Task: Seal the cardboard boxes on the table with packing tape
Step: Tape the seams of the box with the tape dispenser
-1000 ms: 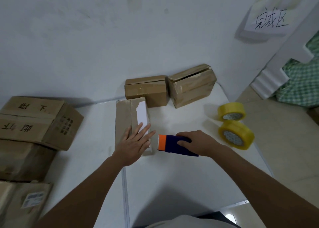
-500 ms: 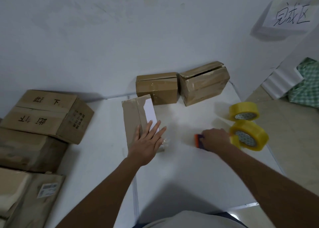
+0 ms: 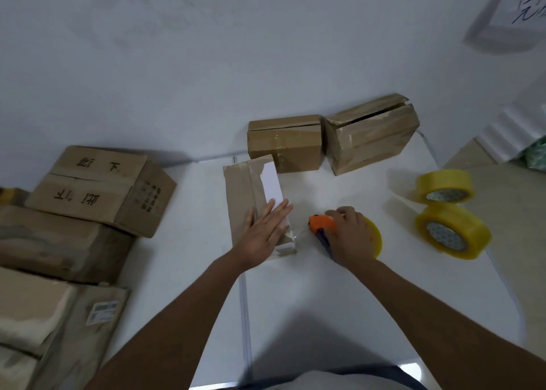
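Observation:
A small flat cardboard box (image 3: 245,191) with a white label lies in the middle of the white table (image 3: 295,315). My left hand (image 3: 264,231) rests flat on its near end, fingers straight. Just to the right, my right hand (image 3: 350,236) grips a tape dispenser (image 3: 322,227) with an orange head, a blue body and a yellow roll. A thin strand of clear tape runs from the dispenser to the box's near corner. Two more small cardboard boxes, the left box (image 3: 285,144) and the right box (image 3: 372,134), stand against the wall behind.
Two spare yellow tape rolls, the far roll (image 3: 444,186) and the near roll (image 3: 453,231), lie at the table's right edge. Larger cardboard boxes (image 3: 97,188) are stacked on the left. The floor drops away on the right past the table edge.
My right hand went right toward the tape rolls and came back left with the dispenser beside the box. My left hand stayed flat on the box.

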Demonstrator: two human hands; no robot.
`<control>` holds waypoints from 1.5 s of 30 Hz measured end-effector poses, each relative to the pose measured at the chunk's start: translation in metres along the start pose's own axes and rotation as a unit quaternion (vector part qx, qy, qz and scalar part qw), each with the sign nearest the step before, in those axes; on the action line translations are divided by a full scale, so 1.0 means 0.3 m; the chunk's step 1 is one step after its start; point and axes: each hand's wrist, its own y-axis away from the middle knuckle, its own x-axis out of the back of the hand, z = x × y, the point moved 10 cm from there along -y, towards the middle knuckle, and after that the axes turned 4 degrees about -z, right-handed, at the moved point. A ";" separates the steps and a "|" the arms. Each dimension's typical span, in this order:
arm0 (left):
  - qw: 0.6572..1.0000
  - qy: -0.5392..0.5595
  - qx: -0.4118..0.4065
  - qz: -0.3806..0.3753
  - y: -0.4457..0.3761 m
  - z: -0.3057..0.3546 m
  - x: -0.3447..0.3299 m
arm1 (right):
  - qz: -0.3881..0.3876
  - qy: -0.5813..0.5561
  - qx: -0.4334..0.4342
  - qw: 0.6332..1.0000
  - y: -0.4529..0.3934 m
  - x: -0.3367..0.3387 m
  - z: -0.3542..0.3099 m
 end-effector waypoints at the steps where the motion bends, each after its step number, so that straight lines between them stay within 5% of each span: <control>1: 1.000 0.008 0.000 -0.001 0.001 0.000 0.001 | 0.007 -0.097 0.010 0.995 0.004 0.017 -0.033; 2: 1.000 0.014 0.000 -0.003 0.003 -0.001 0.002 | -0.017 -0.234 -0.022 0.972 0.012 0.012 -0.046; 4: 1.000 0.017 -0.002 0.000 0.003 -0.004 0.004 | -0.137 -0.512 -0.153 0.834 0.069 -0.072 -0.092; 5: 1.000 0.016 -0.005 0.003 0.003 -0.002 0.005 | -0.172 -0.584 -0.189 0.770 0.095 -0.112 -0.113; 6: 1.000 0.016 -0.007 0.005 0.003 -0.001 0.006 | -0.189 -0.607 -0.199 0.746 0.111 -0.131 -0.126; 18: 0.998 0.025 -0.029 -0.045 0.007 -0.011 0.011 | -0.055 -0.485 -0.052 0.871 0.130 -0.005 -0.130; 25: 0.976 -0.185 -0.105 -0.055 0.035 -0.007 -0.007 | -0.060 -0.472 -0.062 0.878 0.127 -0.031 -0.110; 31: 0.934 -0.330 -0.127 0.049 0.036 -0.011 -0.037 | -0.050 -0.461 -0.064 0.884 0.126 -0.053 -0.098; 45: 0.941 -0.320 -0.063 0.088 0.035 0.004 -0.013 | 0.035 -0.350 0.032 0.936 0.094 -0.026 -0.148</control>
